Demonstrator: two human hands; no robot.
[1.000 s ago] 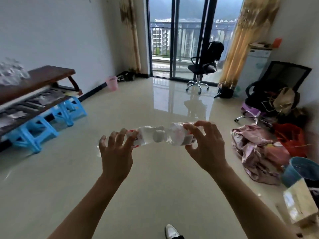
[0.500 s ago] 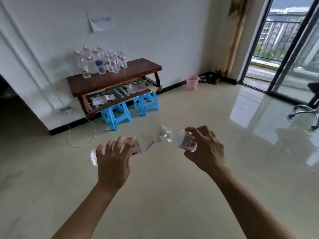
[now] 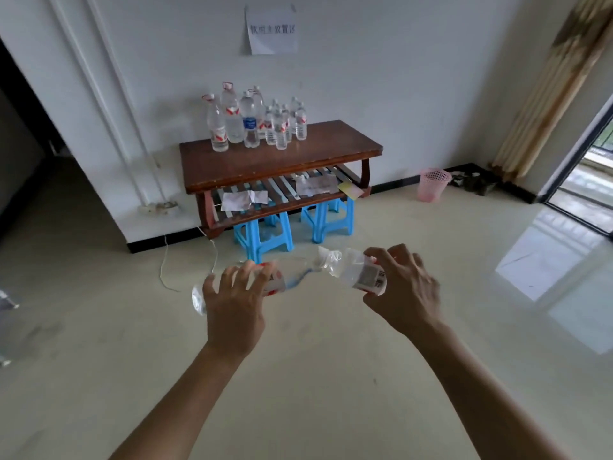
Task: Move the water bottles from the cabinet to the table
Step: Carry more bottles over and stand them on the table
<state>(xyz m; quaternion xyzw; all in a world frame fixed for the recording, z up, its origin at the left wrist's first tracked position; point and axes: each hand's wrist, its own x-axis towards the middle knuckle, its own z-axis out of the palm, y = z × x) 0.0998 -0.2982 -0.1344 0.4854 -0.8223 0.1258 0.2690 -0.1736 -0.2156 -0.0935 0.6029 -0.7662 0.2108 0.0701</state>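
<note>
Two small bottles in our hands, facing the dark wooden table (image 3: 318, 151).

Our left hand (image 3: 234, 302) grips a clear plastic red-labelled bottle (image 3: 275, 283), our right hand (image 3: 403, 290) a clear barcode-labelled one (image 3: 351, 272), fingers clenched around the labels; we judge them light, thin-walled, slippery, best held mid-body.

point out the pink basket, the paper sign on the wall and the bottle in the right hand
pink plastic mesh waste basket (image 3: 433, 185), head view, front wall.
white paper sign (image 3: 271, 29), head view, sheet's middle.
clear plastic water bottle in the right hand (image 3: 352, 271), head view, body beside the label.
</note>
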